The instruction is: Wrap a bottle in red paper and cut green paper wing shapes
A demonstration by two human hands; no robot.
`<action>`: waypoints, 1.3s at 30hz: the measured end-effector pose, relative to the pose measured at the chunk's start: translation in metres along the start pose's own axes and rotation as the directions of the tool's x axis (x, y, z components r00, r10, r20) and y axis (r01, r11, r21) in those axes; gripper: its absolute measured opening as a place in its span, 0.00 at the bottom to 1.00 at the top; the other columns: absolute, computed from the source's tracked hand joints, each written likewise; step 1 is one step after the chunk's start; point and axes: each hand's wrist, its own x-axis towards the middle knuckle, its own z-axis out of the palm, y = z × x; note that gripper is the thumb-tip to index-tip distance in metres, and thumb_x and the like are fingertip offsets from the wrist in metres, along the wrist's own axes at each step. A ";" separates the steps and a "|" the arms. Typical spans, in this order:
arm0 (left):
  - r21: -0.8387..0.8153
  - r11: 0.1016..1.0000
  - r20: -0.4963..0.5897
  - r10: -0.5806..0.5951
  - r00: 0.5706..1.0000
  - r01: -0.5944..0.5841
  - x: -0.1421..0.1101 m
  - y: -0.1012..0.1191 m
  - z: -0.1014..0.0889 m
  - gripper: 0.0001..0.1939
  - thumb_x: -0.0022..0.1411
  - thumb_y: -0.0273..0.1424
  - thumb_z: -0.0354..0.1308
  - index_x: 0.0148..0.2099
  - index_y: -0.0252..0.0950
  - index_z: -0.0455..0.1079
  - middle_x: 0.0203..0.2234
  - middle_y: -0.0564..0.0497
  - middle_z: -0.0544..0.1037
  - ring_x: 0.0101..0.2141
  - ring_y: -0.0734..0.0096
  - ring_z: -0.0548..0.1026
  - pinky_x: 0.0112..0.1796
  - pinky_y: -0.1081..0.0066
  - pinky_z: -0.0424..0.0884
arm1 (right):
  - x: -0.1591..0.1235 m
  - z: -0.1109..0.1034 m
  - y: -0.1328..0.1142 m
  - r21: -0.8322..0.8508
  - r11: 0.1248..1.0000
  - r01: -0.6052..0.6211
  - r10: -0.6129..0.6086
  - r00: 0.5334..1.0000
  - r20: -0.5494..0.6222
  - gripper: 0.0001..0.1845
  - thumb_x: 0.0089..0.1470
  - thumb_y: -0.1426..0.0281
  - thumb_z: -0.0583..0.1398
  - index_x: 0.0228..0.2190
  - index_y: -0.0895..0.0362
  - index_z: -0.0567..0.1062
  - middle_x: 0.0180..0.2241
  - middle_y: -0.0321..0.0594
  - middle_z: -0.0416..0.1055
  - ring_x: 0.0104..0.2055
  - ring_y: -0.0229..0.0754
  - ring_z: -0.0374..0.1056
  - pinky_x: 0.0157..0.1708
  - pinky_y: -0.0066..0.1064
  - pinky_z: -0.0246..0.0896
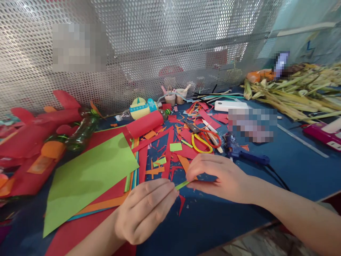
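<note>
Head view, green paper strip (182, 185) between the hands (150, 208) (222, 177), pinched by both.

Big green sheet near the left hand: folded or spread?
Spread: the green sheet lies as one broad panel over other papers, beside the left hand, with no fold showing.

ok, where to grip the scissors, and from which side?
Hold the scissors by the loops, likely from the near right: the loops lie nearer, the dark blades pointing away and left. The right hand is closest, but pinches the green strip.
</note>
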 end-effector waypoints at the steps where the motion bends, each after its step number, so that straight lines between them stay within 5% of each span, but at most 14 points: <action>1: -0.008 1.000 -0.023 -0.018 1.000 0.018 -0.001 0.000 0.001 0.12 0.62 0.20 0.53 0.48 0.29 0.71 0.38 0.43 0.80 0.45 0.60 0.76 0.41 0.65 0.79 | 0.000 0.000 0.000 0.002 1.000 -0.029 0.029 1.000 -0.004 0.02 0.56 0.75 0.60 0.34 0.57 0.71 0.32 0.40 0.73 0.36 0.36 0.69 0.38 0.27 0.67; 7: -0.021 0.998 -0.081 -0.055 0.995 0.054 -0.003 -0.001 0.004 0.15 0.63 0.21 0.52 0.52 0.30 0.70 0.38 0.43 0.80 0.45 0.60 0.76 0.41 0.65 0.79 | 0.000 0.002 0.000 0.087 0.970 -0.227 0.230 0.973 -0.026 0.09 0.52 0.71 0.63 0.36 0.56 0.70 0.32 0.36 0.73 0.32 0.35 0.70 0.34 0.26 0.68; 16: 0.028 0.997 -0.004 0.072 0.997 -0.072 -0.003 -0.013 0.007 0.10 0.59 0.20 0.57 0.44 0.29 0.72 0.38 0.42 0.80 0.43 0.61 0.77 0.40 0.67 0.79 | -0.002 0.005 0.009 0.029 0.993 -0.112 0.113 0.993 -0.029 0.02 0.55 0.72 0.60 0.33 0.56 0.72 0.32 0.39 0.73 0.35 0.37 0.70 0.37 0.29 0.68; 24: 0.029 0.999 0.089 -0.039 0.995 0.037 -0.001 -0.011 0.007 0.14 0.59 0.19 0.57 0.48 0.30 0.71 0.36 0.46 0.79 0.39 0.65 0.78 0.41 0.66 0.77 | -0.001 0.006 0.007 0.003 0.998 -0.061 0.061 0.998 0.021 0.02 0.56 0.74 0.59 0.32 0.56 0.72 0.33 0.40 0.73 0.36 0.37 0.69 0.39 0.29 0.67; 31: -0.059 0.995 0.027 -0.082 0.996 0.084 -0.001 -0.011 0.016 0.12 0.57 0.19 0.59 0.45 0.29 0.70 0.34 0.46 0.78 0.37 0.68 0.77 0.41 0.66 0.76 | -0.005 0.014 0.009 0.046 0.993 -0.107 0.106 0.994 0.033 0.05 0.56 0.75 0.60 0.36 0.57 0.72 0.33 0.39 0.72 0.34 0.36 0.68 0.35 0.27 0.67; 39: -0.196 0.928 -0.057 -0.333 0.941 0.317 0.004 -0.013 0.023 0.08 0.57 0.20 0.61 0.40 0.32 0.71 0.32 0.47 0.76 0.35 0.71 0.75 0.38 0.72 0.74 | -0.004 0.018 0.018 0.102 0.972 -0.210 0.214 0.977 -0.024 0.01 0.56 0.74 0.59 0.32 0.57 0.71 0.31 0.39 0.68 0.32 0.36 0.67 0.34 0.29 0.66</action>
